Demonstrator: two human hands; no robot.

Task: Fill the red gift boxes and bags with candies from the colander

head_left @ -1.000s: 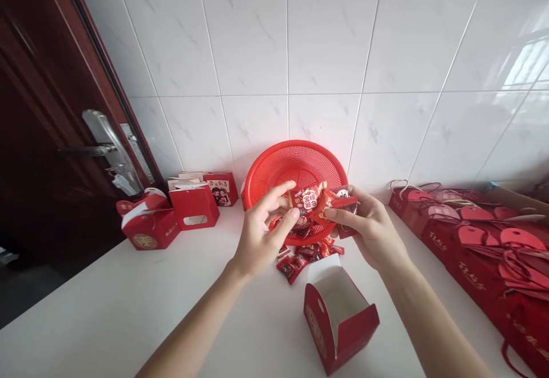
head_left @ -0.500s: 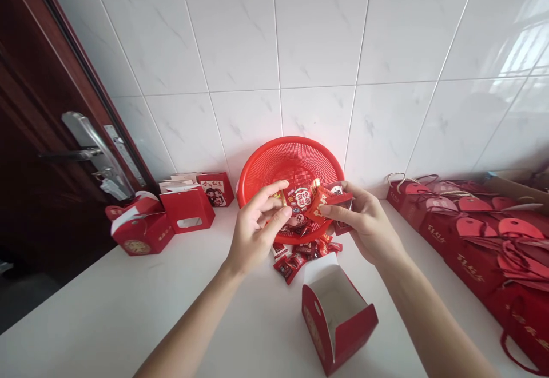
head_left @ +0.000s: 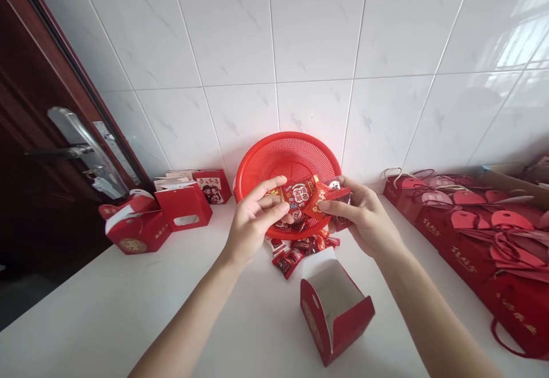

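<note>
Red-wrapped candies (head_left: 317,201) are pinched between the thumb and fingers of my right hand (head_left: 364,212), over the front right of the red mesh basket (head_left: 253,166). My left hand (head_left: 255,215) is at the basket's front left, with its thumb and fingers bent around a small gold-and-red wrapped piece, partly hidden. Between the hands shows a red packet with white characters (head_left: 299,194). Several wrapped candies (head_left: 288,261) lie on the white table just in front of the basket. An open red box (head_left: 337,303) stands nearer, its pale inside showing.
Red boxes (head_left: 139,232) and an upright red carton (head_left: 184,206) stand at the left, beside a dark door with a metal handle (head_left: 79,132). Rows of red gift bags (head_left: 458,252) line the right side. A tiled wall (head_left: 309,35) rises behind.
The view has shifted slightly. Both hands keep nearly the same pose, and the candies in my right hand have tilted a little. The open box stays in place.
</note>
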